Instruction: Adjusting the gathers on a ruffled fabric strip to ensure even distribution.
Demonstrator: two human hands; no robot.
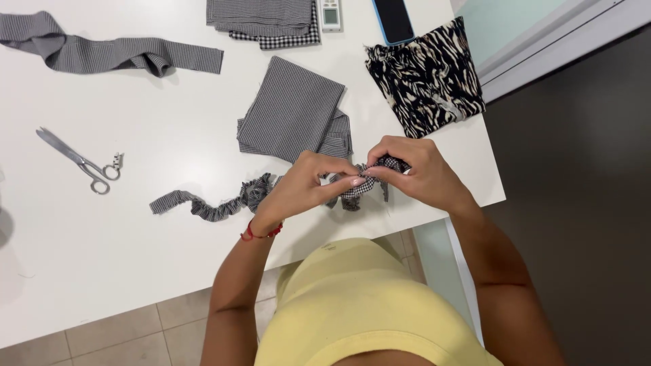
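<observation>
Both hands meet over the front edge of a white table (169, 149). My left hand (305, 183) and my right hand (413, 173) pinch the bunched end of a gathered black-and-white checked fabric tube (217, 203). The tube trails left from my fingers in ruffles and lies on the tabletop. A red string bracelet circles my left wrist. Just behind my hands lies a folded piece of checked fabric (291, 108).
Metal scissors (78, 161) lie at the left. A long checked strip (102, 54) sits at the far left. More folded checked cloth (264, 20), a small remote (330, 15), a phone (393, 20) and zebra-print fabric (427, 78) are at the back and right.
</observation>
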